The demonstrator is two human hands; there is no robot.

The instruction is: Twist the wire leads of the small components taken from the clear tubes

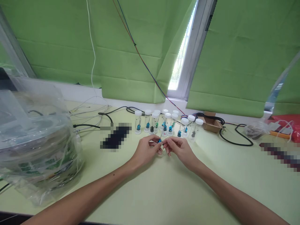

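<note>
Above the pale yellow-green table, my left hand pinches a small blue part with a thin stem rising from it. My right hand is closed at the same part from the right, thumb and forefinger together at its dark end. My fingers hide most of the part, and its exact kind is too small to make out. Just beyond my hands stand several clear tubes with white caps, among them a left one and a right one. Most hold a similar small blue part, others a dark or green one.
On the left stands a bulky round object in clear plastic wrap. A blurred-out dark item lies beside the tubes. Right of them are an open cardboard box, black cables and a red bag.
</note>
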